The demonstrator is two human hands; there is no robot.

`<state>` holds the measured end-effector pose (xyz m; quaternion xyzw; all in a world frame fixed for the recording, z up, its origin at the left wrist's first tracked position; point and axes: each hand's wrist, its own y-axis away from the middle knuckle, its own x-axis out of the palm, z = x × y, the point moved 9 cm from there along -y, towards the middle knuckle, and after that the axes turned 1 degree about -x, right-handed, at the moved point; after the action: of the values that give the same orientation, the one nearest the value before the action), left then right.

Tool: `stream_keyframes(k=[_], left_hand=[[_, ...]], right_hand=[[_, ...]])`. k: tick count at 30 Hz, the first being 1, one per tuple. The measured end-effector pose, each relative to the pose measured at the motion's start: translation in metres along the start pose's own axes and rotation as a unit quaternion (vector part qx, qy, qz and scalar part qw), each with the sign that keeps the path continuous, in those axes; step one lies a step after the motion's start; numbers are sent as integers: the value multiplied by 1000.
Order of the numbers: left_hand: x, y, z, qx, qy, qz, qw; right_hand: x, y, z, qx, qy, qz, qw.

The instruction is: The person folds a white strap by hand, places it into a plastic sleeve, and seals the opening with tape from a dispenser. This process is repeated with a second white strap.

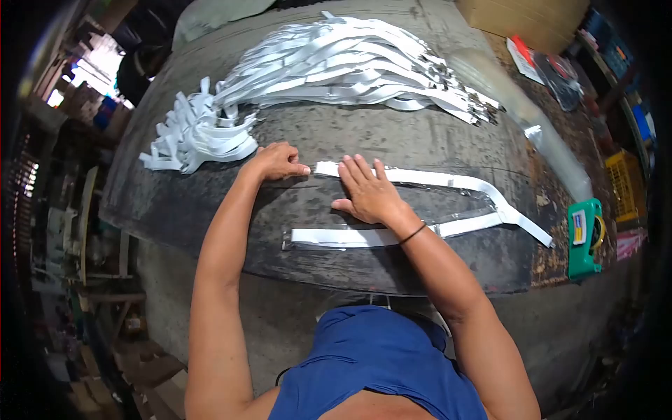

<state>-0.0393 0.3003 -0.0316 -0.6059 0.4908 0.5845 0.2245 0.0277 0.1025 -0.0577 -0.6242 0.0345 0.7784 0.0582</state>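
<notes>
White Y-shaped suspenders (pixel 448 180) lie spread on the table in front of me, with clear plastic film showing around the straps. My right hand (pixel 369 190) rests flat on the upper strap near its left end, fingers stretched out. Just left of that end, my left hand (pixel 281 162) is closed, its fingers curled and thumb pointing at the strap's tip. What it pinches, if anything, is too small to make out. The lower strap (pixel 336 238) runs under my right forearm to a clip at its left end. Both straps join at the right into one short tail.
A large pile of white suspenders (pixel 336 63) with metal clips covers the back of the dark table (pixel 294 269). Beside it is a smaller heap of folded white straps (pixel 199 133). At right are a green tape dispenser (pixel 583 241) and a long clear plastic roll (pixel 553 143).
</notes>
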Motion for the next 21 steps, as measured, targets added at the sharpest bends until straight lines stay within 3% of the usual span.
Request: stream_keyframes(k=[1, 3, 7, 8, 13, 15, 17, 19, 21], left_hand=[[-4, 1, 13, -9, -3, -3, 1000], [6, 8, 37, -62, 104, 110, 987], [-8, 25, 72, -83, 193, 70, 975], [-7, 30, 78, -93, 291, 57, 950], [2, 57, 95, -184, 398, -29, 898], [1, 73, 99, -239, 516, -147, 810], [17, 73, 113, -228, 562, -162, 778], [38, 82, 107, -258, 653, -165, 692], [47, 81, 104, -257, 663, -169, 683]], right_hand=[[0, 1, 0, 5, 4, -10, 1000], [0, 3, -1, 7, 7, -21, 1000], [1, 4, -1, 6, 13, -16, 1000], [1, 4, -1, 9, 15, -12, 1000], [-1, 4, -1, 15, 15, 3, 1000], [-3, 5, 0, 12, 18, 1, 1000], [-3, 5, 0, 10, 22, -1, 1000], [-2, 6, 0, 7, 27, -12, 1000], [-1, 5, -1, 6, 26, -15, 1000]])
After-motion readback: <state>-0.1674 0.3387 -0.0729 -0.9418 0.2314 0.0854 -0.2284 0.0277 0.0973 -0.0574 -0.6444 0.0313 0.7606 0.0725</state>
